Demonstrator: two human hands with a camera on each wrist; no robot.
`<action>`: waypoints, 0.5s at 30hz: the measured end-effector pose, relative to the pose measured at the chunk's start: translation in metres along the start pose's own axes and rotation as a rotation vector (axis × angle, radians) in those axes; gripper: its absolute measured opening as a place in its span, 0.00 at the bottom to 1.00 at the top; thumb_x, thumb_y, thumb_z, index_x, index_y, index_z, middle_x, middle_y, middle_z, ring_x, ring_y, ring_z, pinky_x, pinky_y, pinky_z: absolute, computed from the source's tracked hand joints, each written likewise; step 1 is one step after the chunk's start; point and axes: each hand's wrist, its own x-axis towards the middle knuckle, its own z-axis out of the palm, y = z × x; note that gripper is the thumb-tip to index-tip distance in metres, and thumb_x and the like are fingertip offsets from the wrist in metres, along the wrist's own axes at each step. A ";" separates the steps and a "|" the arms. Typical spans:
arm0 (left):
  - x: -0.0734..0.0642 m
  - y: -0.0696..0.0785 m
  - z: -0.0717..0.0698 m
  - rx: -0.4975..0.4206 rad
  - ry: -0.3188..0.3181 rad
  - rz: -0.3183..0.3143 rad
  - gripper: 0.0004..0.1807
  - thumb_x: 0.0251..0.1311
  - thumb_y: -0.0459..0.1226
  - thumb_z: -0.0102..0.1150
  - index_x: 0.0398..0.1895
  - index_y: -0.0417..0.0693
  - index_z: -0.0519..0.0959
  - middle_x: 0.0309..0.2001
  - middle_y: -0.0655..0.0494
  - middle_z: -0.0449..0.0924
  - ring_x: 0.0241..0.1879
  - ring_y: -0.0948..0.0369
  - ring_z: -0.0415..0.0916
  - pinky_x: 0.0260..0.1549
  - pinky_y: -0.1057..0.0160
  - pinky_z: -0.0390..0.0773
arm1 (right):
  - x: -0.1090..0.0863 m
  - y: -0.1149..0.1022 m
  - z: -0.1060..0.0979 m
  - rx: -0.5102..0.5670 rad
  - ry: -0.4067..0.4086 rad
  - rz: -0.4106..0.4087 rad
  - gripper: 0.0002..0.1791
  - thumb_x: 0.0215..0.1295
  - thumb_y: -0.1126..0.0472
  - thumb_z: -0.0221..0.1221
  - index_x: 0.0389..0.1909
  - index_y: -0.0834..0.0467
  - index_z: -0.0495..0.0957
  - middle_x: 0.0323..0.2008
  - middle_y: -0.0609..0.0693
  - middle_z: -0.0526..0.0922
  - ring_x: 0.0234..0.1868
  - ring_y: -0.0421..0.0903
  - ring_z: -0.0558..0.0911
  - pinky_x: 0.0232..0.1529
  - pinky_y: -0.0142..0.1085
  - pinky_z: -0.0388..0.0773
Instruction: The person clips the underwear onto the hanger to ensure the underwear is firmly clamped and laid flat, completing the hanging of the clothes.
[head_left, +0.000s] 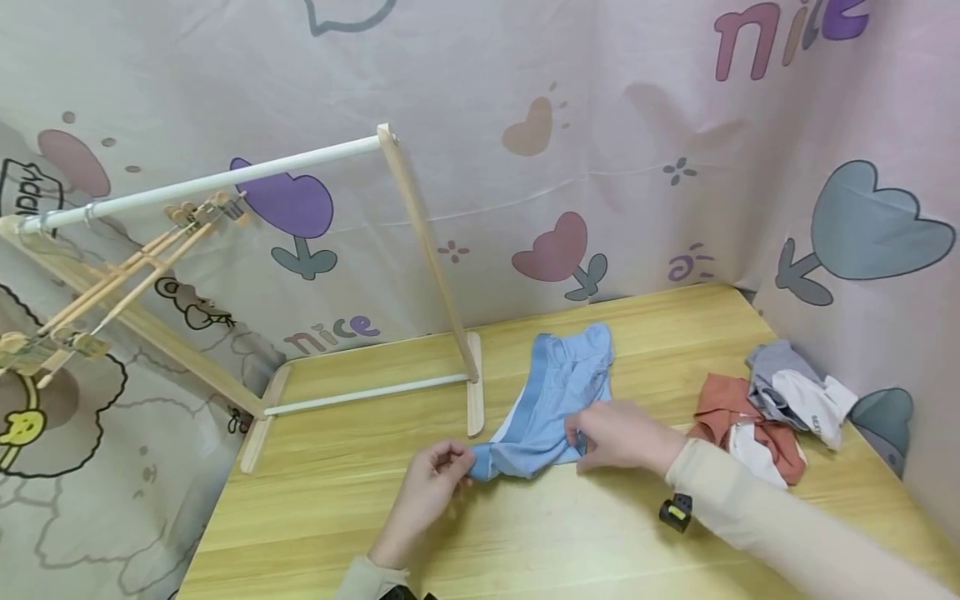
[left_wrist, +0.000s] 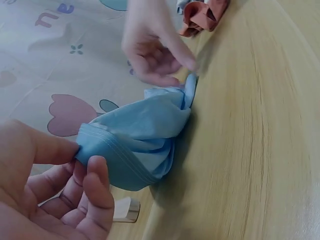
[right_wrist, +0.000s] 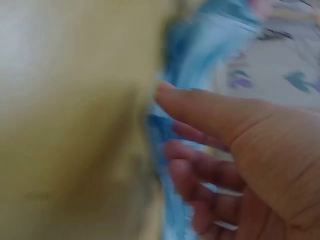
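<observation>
A pair of light blue underpants [head_left: 566, 383] with a darker blue waistband lies on the wooden table. At its near left end, my left hand [head_left: 431, 487] pinches the waistband between thumb and fingers; the left wrist view shows that corner lifted. My right hand [head_left: 626, 433] is over the near right edge of the cloth, thumb and fingers apart. The right wrist view is blurred, with the right thumb [right_wrist: 200, 107] beside the blue cloth and the fingers loosely bent.
A wooden drying rack [head_left: 427, 233] with white bars stands at the left, and a hanger with clothespins [head_left: 206, 212] hangs from its top bar. To the right lie a rust-red garment [head_left: 723, 400] and a grey-and-white one [head_left: 783, 379]. A printed curtain [head_left: 465, 100] surrounds the table [head_left: 337, 517].
</observation>
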 end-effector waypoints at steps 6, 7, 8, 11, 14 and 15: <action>0.000 -0.002 -0.004 -0.133 0.021 -0.060 0.07 0.71 0.27 0.61 0.41 0.25 0.80 0.27 0.52 0.83 0.26 0.63 0.81 0.28 0.68 0.83 | -0.001 0.003 0.022 -0.123 0.139 -0.158 0.14 0.61 0.59 0.74 0.25 0.42 0.79 0.23 0.32 0.77 0.25 0.29 0.72 0.26 0.32 0.72; -0.001 -0.001 -0.005 -0.149 0.023 -0.063 0.08 0.71 0.27 0.61 0.42 0.24 0.79 0.27 0.52 0.83 0.26 0.63 0.82 0.29 0.68 0.84 | -0.004 0.003 0.018 -0.095 0.127 -0.171 0.13 0.62 0.60 0.73 0.25 0.42 0.79 0.23 0.32 0.76 0.25 0.29 0.72 0.26 0.31 0.72; -0.002 -0.001 -0.006 -0.163 0.024 -0.069 0.08 0.71 0.26 0.61 0.42 0.23 0.79 0.27 0.52 0.83 0.26 0.63 0.82 0.29 0.68 0.84 | -0.008 0.003 0.013 -0.057 0.109 -0.179 0.13 0.63 0.60 0.73 0.25 0.42 0.79 0.22 0.32 0.75 0.25 0.28 0.71 0.27 0.30 0.72; -0.008 0.001 -0.010 -0.188 0.009 -0.068 0.09 0.71 0.27 0.61 0.42 0.21 0.78 0.27 0.50 0.84 0.25 0.63 0.84 0.29 0.68 0.85 | -0.027 -0.001 -0.011 0.056 0.071 -0.174 0.15 0.64 0.60 0.73 0.25 0.43 0.78 0.21 0.32 0.71 0.24 0.27 0.67 0.28 0.27 0.69; -0.020 0.003 -0.014 -0.176 -0.061 -0.090 0.11 0.72 0.29 0.61 0.42 0.22 0.77 0.27 0.49 0.85 0.24 0.63 0.84 0.28 0.68 0.85 | -0.051 -0.005 -0.031 0.116 0.068 -0.166 0.18 0.61 0.62 0.74 0.22 0.42 0.76 0.20 0.31 0.69 0.24 0.26 0.66 0.26 0.25 0.67; -0.025 0.004 -0.016 -0.149 -0.111 -0.098 0.11 0.72 0.30 0.61 0.42 0.23 0.78 0.27 0.49 0.86 0.24 0.63 0.85 0.27 0.68 0.85 | -0.059 -0.006 -0.035 0.124 0.060 -0.158 0.18 0.59 0.61 0.75 0.21 0.42 0.76 0.20 0.30 0.69 0.24 0.25 0.66 0.26 0.25 0.67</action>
